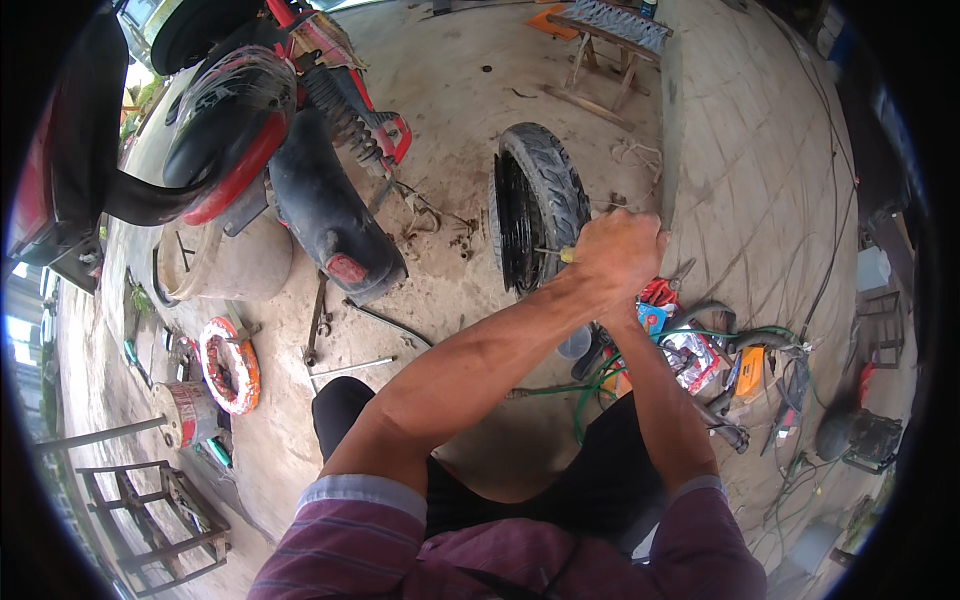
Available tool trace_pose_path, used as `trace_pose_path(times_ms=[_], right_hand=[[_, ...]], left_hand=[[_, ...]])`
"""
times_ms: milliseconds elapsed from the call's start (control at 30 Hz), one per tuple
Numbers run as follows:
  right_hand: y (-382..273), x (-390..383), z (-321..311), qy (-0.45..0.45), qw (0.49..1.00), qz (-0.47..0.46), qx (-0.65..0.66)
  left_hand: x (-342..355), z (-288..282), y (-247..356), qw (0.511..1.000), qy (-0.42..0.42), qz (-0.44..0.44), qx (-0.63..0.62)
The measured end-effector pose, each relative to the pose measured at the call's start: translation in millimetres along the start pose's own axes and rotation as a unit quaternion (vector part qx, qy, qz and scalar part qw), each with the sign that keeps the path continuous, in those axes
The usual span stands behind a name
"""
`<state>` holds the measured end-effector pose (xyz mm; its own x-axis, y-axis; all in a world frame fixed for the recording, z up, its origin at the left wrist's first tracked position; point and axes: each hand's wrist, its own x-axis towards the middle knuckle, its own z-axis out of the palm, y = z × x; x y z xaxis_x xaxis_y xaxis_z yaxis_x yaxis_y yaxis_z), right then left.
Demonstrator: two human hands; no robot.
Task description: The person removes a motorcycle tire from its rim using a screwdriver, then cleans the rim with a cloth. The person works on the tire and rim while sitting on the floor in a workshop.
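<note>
My left hand (612, 250) is closed at the right of a tyre, around or against the yellow handle (566, 254) of a tool whose thin metal shaft reaches the wheel's black rim (515, 225). The tyre (556, 175) stands upright, with heavy tread facing right. My right hand (625, 292) is mostly hidden beneath and behind my left one, so its fingers and what they hold cannot be made out. Below the hands lie red tools (657, 293), a green hose (590, 395) and assorted packets.
A red-and-black motorbike (230, 160) with a detached-looking mudguard (320, 220) is at upper left. A bucket (225, 265), metal rods (350, 365) and an orange-white ring (207, 360) are on the left. A wooden stool (600, 55) stands behind; a dark compressor (850, 435) sits at right.
</note>
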<state>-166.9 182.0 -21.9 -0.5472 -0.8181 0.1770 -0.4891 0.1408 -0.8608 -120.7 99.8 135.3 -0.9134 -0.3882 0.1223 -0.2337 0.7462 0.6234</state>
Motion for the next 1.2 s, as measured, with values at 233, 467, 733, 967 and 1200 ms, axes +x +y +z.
trace_pose_path(times_ms=[233, 467, 733, 967, 1200], right_hand=[[38.4, 46.1, 74.9, 0.230, 0.972, 0.050, 0.015], [-31.3, 45.0, 37.6, 0.198, 0.979, 0.047, -0.015], [-51.9, 57.1, 46.5, 0.282, 0.958, -0.046, -0.012], [-55.8, 61.2, 42.2, 0.264, 0.963, -0.006, 0.047], [-36.4, 63.7, 43.2, 0.264, 0.961, -0.059, 0.054]], left_hand=[[9.4, -0.2, 4.6, 0.999, 0.006, 0.025, -0.029], [0.9, -29.8, -30.4, 0.949, 0.046, 0.033, -0.310], [-21.4, -5.9, -172.1, 0.972, 0.186, -0.143, -0.006], [0.0, 10.3, -169.1, 0.975, 0.144, -0.166, 0.034], [-1.8, -2.5, -170.2, 0.986, 0.075, -0.149, 0.017]])
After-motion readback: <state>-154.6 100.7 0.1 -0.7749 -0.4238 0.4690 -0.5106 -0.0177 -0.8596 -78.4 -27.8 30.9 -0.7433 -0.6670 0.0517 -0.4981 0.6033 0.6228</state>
